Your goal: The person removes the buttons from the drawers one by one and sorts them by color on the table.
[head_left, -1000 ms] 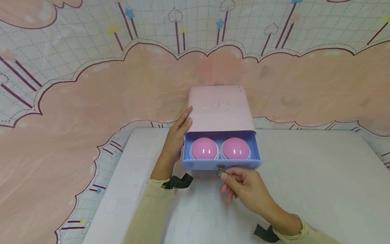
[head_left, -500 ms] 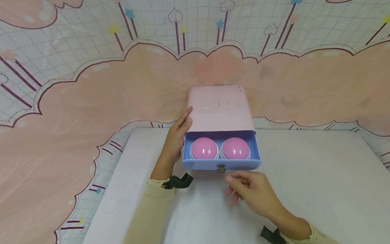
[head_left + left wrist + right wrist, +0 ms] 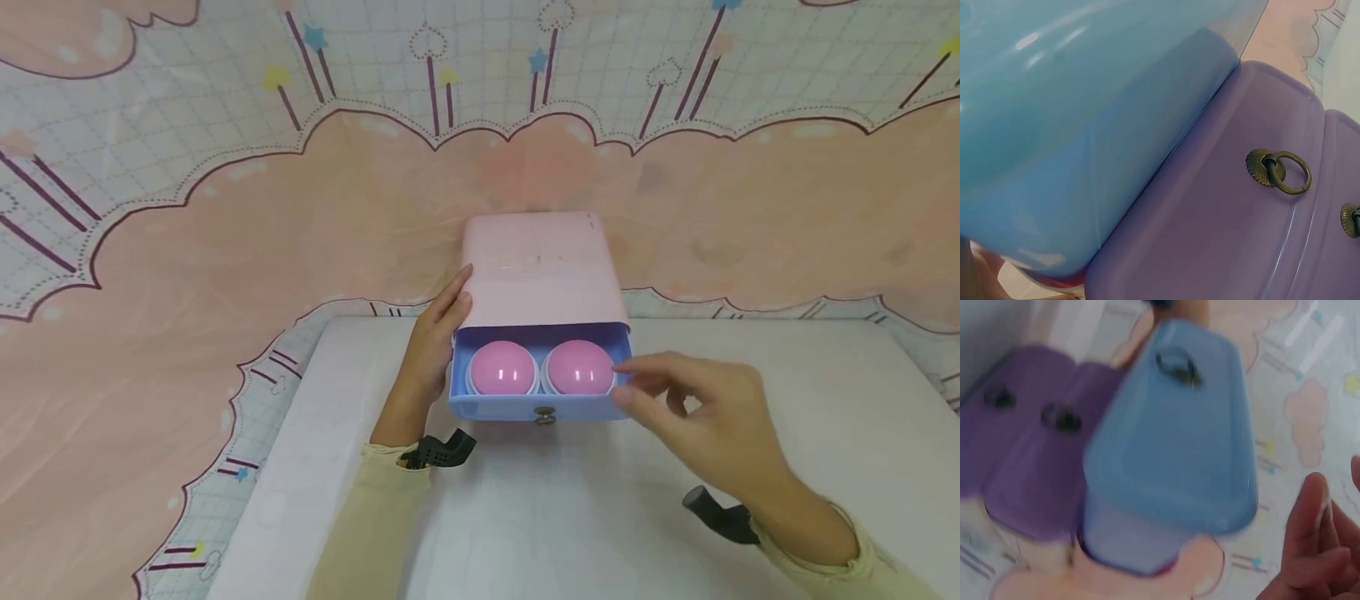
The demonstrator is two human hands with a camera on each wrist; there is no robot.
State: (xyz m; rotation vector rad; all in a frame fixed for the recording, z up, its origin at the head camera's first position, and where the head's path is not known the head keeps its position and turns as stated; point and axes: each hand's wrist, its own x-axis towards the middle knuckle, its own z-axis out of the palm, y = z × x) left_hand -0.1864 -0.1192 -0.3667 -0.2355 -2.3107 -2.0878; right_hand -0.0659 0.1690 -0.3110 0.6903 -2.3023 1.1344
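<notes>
A small drawer cabinet with a pale pink top stands on the table, its blue top drawer pulled out. Inside sit two round things with glossy pink domes and white rims, a left one and a right one. My left hand rests along the cabinet's left side, fingers extended. At the drawer's right edge is my right hand, thumb and forefinger spread and holding nothing. A brass ring pull hangs on the drawer front. In the left wrist view, a purple drawer lies below the blue one.
The white table extends to both sides of the cabinet. Behind it hangs a patterned cloth in peach and white. A second purple drawer with its own ring pull sits beneath the first.
My right hand has let go of the ring pull and moved up and right to the drawer's right edge, its fingers spreading. The left hand and the drawer have stayed put.
</notes>
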